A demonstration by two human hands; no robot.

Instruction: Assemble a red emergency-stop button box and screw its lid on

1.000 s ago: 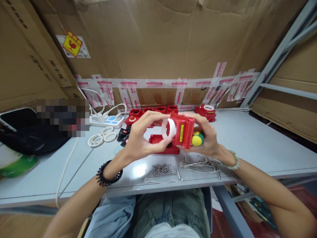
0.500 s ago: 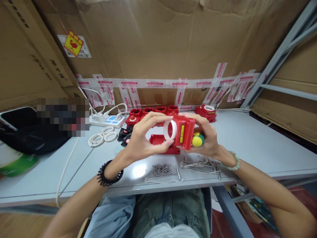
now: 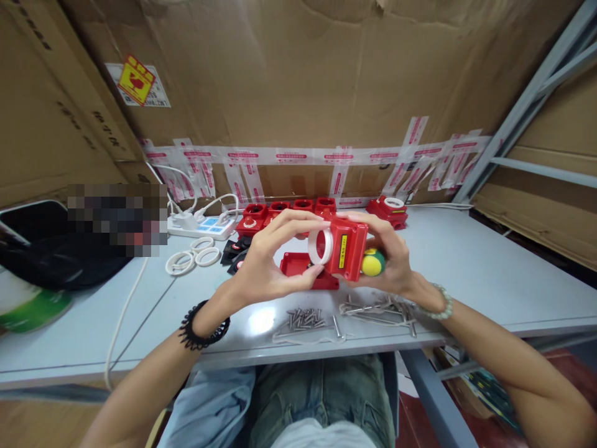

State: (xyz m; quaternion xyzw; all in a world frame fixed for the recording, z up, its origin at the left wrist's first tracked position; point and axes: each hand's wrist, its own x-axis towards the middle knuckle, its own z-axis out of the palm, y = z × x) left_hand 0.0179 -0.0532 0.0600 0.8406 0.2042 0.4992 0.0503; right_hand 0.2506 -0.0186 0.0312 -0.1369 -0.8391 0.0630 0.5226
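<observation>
The left hand holds the white ring in a rounded grip, fingertips at its top and thumb at its bottom, against the end of the red box. The right hand grips the box from the other side, with a yellow-green ball between it and the palm. The box is raised above the surface, its yellow label facing the camera. The ring is at the opening, though whether it is fully seated cannot be told. Beneath the hands lies a red tray, open side up and apart from the box. Near the front edge are a pile of short screws and a bundle of longer metal pieces, all loose. At the back, one red unit carries a white ring on top, so it looks further along than the back row of red housings, whose visible round openings have none. Several loose rings lie to the left, near black parts and a power strip.
</observation>
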